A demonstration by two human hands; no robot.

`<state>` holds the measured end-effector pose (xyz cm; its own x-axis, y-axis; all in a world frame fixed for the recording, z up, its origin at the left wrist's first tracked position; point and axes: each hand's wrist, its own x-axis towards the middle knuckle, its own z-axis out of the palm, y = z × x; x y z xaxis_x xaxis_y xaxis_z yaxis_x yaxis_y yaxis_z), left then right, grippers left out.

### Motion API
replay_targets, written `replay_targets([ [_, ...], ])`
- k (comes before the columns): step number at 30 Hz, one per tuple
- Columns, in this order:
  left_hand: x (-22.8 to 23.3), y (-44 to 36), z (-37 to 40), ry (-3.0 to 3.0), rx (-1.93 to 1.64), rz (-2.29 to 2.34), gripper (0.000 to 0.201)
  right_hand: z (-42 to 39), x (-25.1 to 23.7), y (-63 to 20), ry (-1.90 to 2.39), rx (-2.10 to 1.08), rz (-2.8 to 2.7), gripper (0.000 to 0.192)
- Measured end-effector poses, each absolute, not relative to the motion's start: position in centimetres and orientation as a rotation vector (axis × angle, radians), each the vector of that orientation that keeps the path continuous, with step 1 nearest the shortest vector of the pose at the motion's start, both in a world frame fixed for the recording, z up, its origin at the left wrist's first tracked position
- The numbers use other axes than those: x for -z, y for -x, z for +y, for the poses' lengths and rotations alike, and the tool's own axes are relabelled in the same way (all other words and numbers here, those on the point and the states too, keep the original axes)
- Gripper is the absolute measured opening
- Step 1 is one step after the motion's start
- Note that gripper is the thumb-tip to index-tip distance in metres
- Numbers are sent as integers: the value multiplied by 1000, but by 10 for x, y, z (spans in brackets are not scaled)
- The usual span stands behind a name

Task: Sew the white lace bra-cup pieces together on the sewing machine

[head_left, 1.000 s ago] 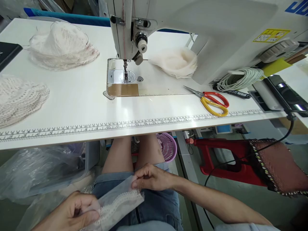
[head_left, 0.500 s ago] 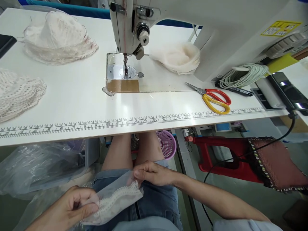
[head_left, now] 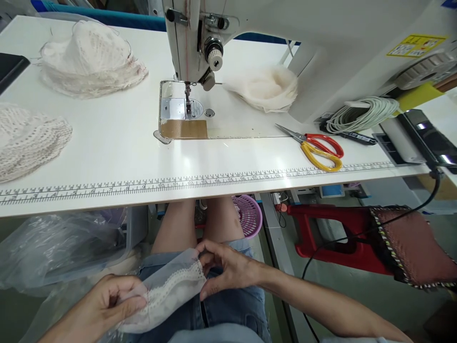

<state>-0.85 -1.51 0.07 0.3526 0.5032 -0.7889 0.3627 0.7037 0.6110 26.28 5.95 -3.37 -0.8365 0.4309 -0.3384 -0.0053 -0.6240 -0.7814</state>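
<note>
Sewing machine (head_left: 271, 52): idle on table (head_left: 107, 147), nothing under needle. Scissors (head_left: 314, 145): right of machine.
Lace-edged piece (head_left: 167, 295): in lap, below table edge; long axis lower-left to upper-right, lace band along it.
Left hand (head_left: 103, 309): pinching lower-left end.
Right hand (head_left: 223, 267): fingertips gripping upper-right corner.
Step, judged: aligning layers off-machine; next needs edges matched, piece lifted to needle.

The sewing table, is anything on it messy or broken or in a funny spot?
Nothing looks broken or spilled. The scissors lie flat on the table, closed. The lace stacks are heaped with loose threads. Both hands, left hand and right hand, hold a lace piece over the lap.
</note>
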Motion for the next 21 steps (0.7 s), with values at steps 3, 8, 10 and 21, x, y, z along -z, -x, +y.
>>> replay_targets([
  [3,-3,5,-12,-857,-128,1298,44,53,35,-259,798,-2396,-1278,65],
  [8,-12,1,-4,-831,-166,1356,43,48,36,-255,778,-2364,-1254,57],
  [10,-16,0,-2,-805,-176,1353,40,47,36,-255,760,-2395,-1206,53],
  [21,-15,-3,-9,-660,-328,1406,40,50,30,-260,777,-2417,-1029,33],
])
